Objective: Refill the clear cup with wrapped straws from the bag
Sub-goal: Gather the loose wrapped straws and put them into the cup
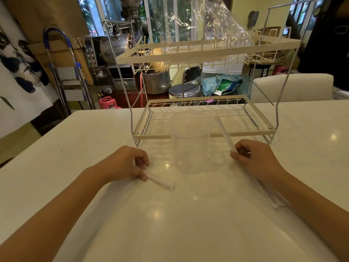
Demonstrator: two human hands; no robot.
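A clear plastic cup [190, 148] stands upright on the white table [170, 224], just in front of the rack, and looks empty. My left hand [128, 163] is to the cup's left, fingers pinched on a small bundle of white wrapped straws [160, 181] whose free end rests on the table. My right hand [258, 159] is to the cup's right, gripping one long wrapped straw [225, 134] that slants up and left toward the cup's rim. More flat white wrappers or a bag [272, 195] lie under my right forearm; I cannot tell which.
A two-tier cream wire rack [204, 136] stands on the table right behind the cup. A crumpled clear plastic bag [222, 29] lies on its upper shelf. Beyond the table's far edge are a white chair, a metal stool and kitchen machines.
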